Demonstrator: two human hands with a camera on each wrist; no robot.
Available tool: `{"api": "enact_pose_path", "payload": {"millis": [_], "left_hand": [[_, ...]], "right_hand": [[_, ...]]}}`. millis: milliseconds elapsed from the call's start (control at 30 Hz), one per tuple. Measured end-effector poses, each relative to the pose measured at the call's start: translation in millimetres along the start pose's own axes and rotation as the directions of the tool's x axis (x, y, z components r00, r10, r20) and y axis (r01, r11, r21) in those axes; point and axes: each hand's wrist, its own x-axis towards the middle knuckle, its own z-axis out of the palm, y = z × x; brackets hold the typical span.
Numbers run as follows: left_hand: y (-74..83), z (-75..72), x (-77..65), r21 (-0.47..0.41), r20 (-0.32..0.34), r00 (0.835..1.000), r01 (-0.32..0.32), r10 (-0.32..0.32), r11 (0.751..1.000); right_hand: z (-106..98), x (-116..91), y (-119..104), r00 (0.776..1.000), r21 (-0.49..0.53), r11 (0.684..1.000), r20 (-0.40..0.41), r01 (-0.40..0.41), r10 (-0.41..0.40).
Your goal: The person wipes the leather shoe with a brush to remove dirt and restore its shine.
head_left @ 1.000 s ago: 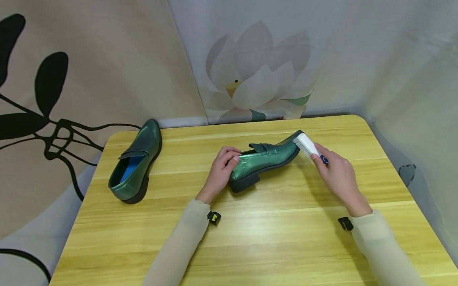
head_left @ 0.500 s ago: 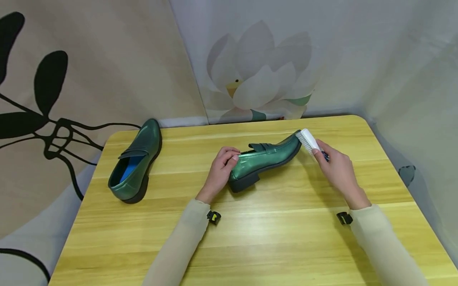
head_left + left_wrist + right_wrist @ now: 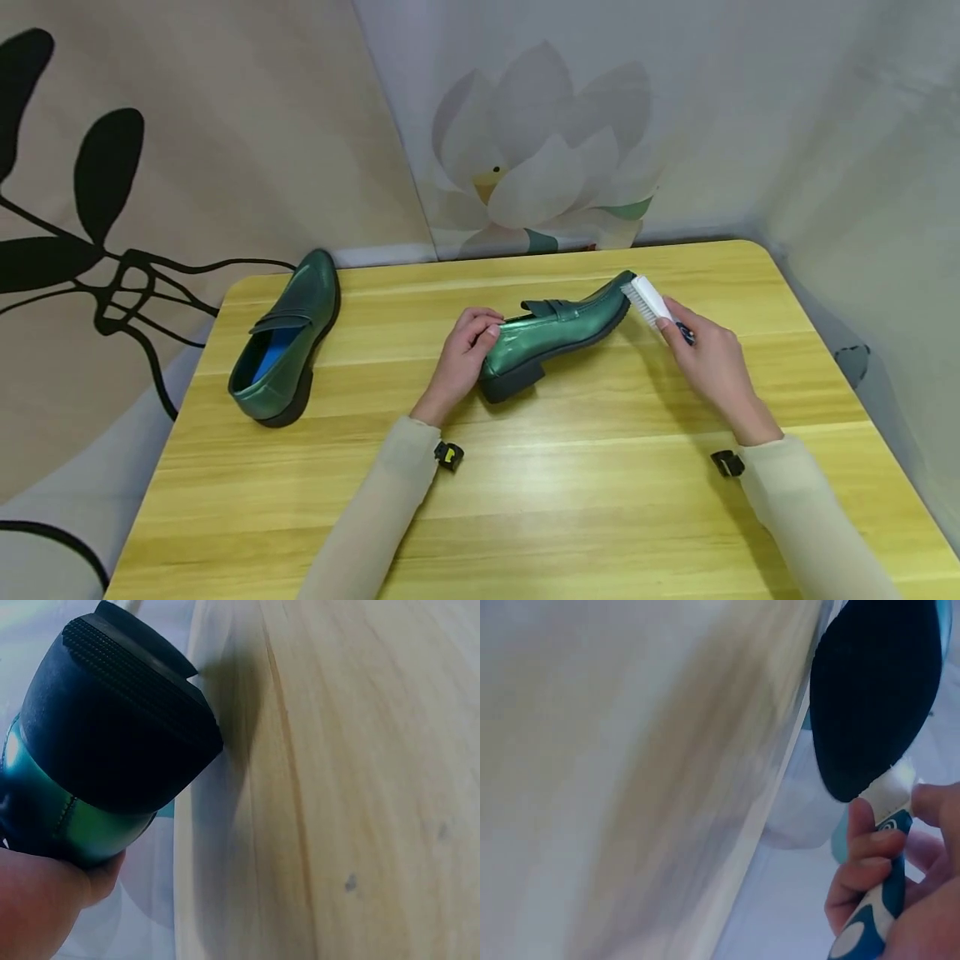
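Head view: a glossy green loafer with a black sole and block heel (image 3: 558, 340) lies aslant in mid-scene, its long axis running from the heel at 8 o'clock to the toe at 2 o'clock, with the toe end tipped up. Whether the heel block touches the surface below I cannot tell.

The person's left hand (image 3: 467, 354) is the nearer one, in direct contact: its fingers grasp the rear rim, so the bulk of the loafer stretches away from that hold towards 2 o'clock.

At the toe is a small white-and-blue brush with pale bristles (image 3: 649, 302), grasped in the right hand (image 3: 705, 354), which sits at 4 o'clock from the toe, near the loafer but apart from it. From that grasp the brush points to 10 o'clock, roughly crosswise to the loafer, and its bristles seem to touch the toe's edge. This crossing of the two axes at the toe looks like the relation that matters most.

At 9 o'clock, well apart, a matching green loafer with a blue insole (image 3: 300, 337) stands untouched, toe towards 1 o'clock, on a pale wooden table with rounded corners (image 3: 555, 500). Beyond, at 12 o'clock, is a pale backdrop printed with a large flower (image 3: 547, 150).
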Motion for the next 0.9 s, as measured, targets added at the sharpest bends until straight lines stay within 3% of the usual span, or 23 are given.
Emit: {"api": "enact_pose_path", "payload": {"millis": [233,433,667,900], "left_hand": [[2.2,0.8,-1.4,0.002,0.001,1.0,0.003,-0.003,1.0],[3.9,0.3,-1.6,0.015,0.014,1.0,0.009,-0.01,1.0],[3.8,0.9,-2.0,0.006,0.019,1.0,0.008,-0.009,1.0],[2.3,1.8,-2.2,-0.012,0.014,1.0,0.018,-0.018,1.0]], "right_hand": [[2.6,34.5,13.5,0.993,-0.028,0.994,0.056,-0.104,0.105],[3.1,43.0,13.5,0.985,-0.041,0.989,0.093,-0.141,0.144],[-0.8,32.5,-1.7,0.997,-0.081,0.995,0.05,-0.058,0.062],[-5.1,16.3,-34.9,0.997,-0.136,0.988,0.039,0.07,-0.065]]}}
